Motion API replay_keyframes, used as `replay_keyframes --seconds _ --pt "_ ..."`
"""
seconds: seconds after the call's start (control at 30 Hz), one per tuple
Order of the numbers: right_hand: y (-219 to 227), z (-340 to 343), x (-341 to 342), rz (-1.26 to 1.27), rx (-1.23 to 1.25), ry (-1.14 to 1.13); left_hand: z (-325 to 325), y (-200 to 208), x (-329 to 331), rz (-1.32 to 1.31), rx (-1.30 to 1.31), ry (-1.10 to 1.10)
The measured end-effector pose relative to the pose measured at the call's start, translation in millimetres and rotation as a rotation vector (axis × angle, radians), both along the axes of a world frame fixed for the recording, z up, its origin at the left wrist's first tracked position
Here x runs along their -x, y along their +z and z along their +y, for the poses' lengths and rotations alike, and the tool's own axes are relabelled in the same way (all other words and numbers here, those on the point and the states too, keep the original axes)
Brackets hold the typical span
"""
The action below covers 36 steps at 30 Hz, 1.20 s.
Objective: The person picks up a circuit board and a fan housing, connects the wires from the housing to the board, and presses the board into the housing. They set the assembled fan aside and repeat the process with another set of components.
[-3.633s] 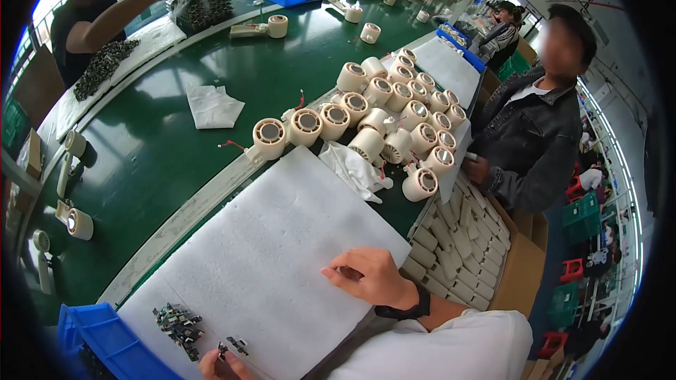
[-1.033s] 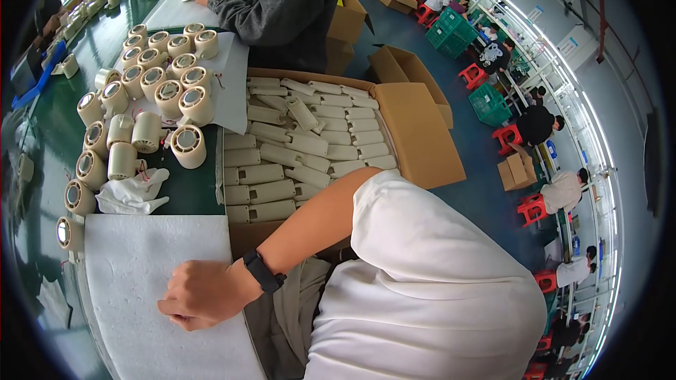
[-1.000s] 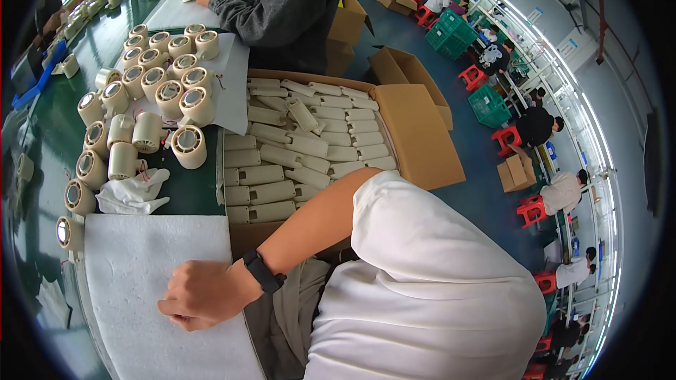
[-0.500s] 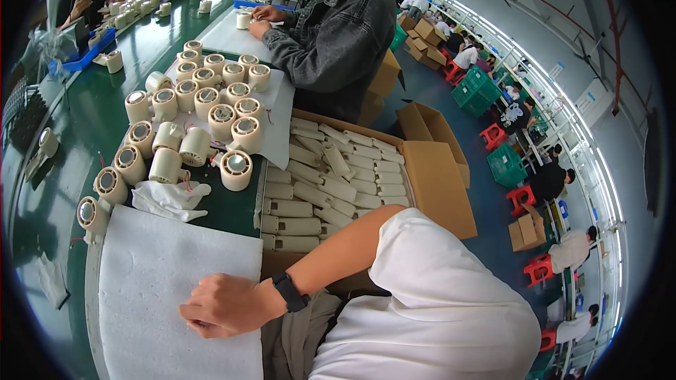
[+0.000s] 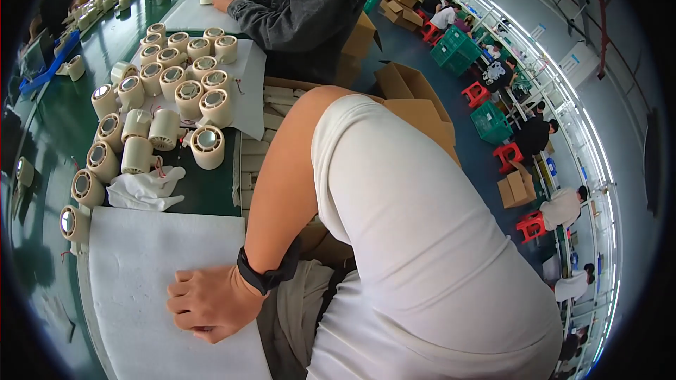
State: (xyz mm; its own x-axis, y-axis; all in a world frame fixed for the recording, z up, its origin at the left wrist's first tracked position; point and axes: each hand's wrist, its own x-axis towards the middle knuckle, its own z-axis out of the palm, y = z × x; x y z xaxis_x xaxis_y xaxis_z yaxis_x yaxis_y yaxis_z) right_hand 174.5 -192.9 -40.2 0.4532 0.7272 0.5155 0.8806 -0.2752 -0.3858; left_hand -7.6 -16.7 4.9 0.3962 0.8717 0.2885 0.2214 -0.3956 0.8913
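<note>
My right hand (image 5: 215,302) rests palm down on a white foam sheet (image 5: 155,246), its fingers curled in and nothing showing between them. The underside of the palm is hidden. A black band (image 5: 266,274) circles that wrist. My left hand is out of the picture. Beyond the sheet lies a crumpled white glove (image 5: 146,188). Past it stand several cream cylindrical housings (image 5: 208,146) with round silvery centres, some on their sides, with thin red wires.
My bent arm covers most of a cardboard box (image 5: 274,102) of cream plastic shells. Ahead, a person in a dark denim jacket (image 5: 303,14) handles a cream part. A blue tray (image 5: 51,67) stands far left. Cartons (image 5: 415,95) and green crates (image 5: 491,122) are at right.
My right elbow and upper arm have swung forward and left, covering more of the box. The hand stays on the sheet, fingers still curled. The whole view has shifted a little.
</note>
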Motion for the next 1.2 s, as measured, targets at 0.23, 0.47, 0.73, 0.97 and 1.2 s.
replay_keyframes --seconds 0.23,0.47,0.73,0.97,1.2 --pt "2 7 0 0.031 0.007 0.029 6 -1 1 0.01 0.016 0.006" --pt "3 1 -1 0.022 0.035 0.003 7 -7 0 0.027 -0.018 -0.01" --pt "19 4 -5 0.082 0.035 0.091 21 -19 15 0.025 -0.025 0.083" --pt "35 -1 1 0.089 0.165 0.074 16 -23 28 -0.042 0.183 0.087" --pt "35 -6 1 0.109 0.179 0.034 11 -25 28 -0.008 0.227 -0.022"
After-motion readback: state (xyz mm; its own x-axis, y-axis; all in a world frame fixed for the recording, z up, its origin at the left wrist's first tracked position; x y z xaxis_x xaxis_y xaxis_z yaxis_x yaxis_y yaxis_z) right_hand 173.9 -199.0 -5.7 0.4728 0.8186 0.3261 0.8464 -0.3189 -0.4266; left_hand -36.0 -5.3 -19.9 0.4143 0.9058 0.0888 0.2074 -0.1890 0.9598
